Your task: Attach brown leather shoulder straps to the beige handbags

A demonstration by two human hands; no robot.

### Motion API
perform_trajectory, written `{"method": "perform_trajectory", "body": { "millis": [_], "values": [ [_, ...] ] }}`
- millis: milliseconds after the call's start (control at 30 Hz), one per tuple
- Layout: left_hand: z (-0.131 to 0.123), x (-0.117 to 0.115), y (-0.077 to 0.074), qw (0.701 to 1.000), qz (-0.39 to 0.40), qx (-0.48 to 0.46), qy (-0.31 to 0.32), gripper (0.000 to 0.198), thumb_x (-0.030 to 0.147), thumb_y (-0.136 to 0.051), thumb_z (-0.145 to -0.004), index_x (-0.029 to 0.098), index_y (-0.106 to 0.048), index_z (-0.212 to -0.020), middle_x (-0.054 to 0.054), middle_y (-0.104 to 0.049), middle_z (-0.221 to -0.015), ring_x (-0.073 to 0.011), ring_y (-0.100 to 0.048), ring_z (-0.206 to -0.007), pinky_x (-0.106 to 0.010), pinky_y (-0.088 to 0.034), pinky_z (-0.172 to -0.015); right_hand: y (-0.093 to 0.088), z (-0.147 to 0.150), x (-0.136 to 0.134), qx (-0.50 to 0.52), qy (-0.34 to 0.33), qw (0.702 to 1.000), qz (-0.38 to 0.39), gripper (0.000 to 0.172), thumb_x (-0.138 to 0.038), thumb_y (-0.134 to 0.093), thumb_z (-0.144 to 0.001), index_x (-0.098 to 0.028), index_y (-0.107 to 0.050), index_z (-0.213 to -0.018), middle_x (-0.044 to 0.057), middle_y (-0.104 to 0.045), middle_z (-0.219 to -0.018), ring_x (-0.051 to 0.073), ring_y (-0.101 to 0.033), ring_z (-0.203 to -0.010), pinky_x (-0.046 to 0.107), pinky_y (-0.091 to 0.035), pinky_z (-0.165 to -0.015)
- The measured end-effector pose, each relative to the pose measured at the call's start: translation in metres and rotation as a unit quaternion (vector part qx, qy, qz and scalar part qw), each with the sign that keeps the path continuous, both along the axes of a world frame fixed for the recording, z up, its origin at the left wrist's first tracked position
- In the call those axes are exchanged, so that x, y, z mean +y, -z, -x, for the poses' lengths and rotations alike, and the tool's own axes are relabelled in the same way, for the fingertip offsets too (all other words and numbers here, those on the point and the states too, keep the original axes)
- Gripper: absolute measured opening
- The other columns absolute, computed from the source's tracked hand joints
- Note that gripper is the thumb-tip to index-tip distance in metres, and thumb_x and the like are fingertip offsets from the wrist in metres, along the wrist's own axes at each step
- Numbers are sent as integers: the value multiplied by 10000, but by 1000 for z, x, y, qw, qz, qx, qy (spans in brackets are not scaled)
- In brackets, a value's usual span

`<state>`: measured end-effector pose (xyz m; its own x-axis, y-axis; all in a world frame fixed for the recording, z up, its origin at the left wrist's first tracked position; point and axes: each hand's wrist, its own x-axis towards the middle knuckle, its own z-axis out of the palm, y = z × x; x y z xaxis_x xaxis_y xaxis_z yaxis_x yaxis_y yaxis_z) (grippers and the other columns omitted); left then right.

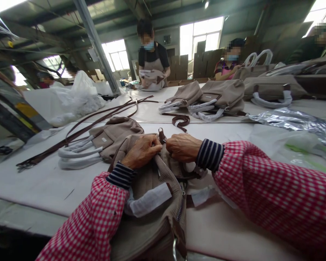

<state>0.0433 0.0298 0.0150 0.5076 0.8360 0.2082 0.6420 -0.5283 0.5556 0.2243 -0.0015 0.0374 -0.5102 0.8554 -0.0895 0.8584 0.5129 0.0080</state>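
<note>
A taupe handbag (149, 232) lies on the white table before me, its metal zipper (181, 203) running along the top. White wrapping covers its handle (152, 199). At the bag's far end, my left hand (142, 150) is closed on the bag's edge beside the zipper. Just right of it, my right hand (184, 146) is closed in a fist by a brown leather tab (161, 136) with a metal ring. Its fingertips are hidden, so what it pinches cannot be made out.
Another taupe bag (115, 136) lies just beyond on the left, near long brown straps (97, 123). A coiled strap (180, 121) and more bags (222, 94) lie farther back. Clear plastic (296, 123) covers the right side. A masked person (153, 54) stands across the table.
</note>
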Motion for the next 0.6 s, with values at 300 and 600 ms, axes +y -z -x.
{"method": "perform_trajectory", "body": {
  "millis": [300, 600],
  "values": [
    [0, 3, 3, 1000, 10, -12, 0, 145, 236, -579, -815, 181, -608, -684, 0, -623, -731, -160, -532, -698, -274, -380, -638, 0, 2, 6, 61, -12, 997, 34, 270, -189, -569, -818, -105, -763, -986, 156, -756, -959, 220, -673, -819, 274, -389, -644],
    [-1, 4, 3, 1000, 11, 4, -5, 137, 224, -568, -830, 170, -647, -732, -15, -643, -772, -176, -566, -763, -281, -401, -672, 19, 0, 22, 222, 24, 969, 103, 215, -156, -537, -779, -111, -737, -843, 71, -687, -810, 150, -567, -724, 255, -355, -631]
  ]
}}
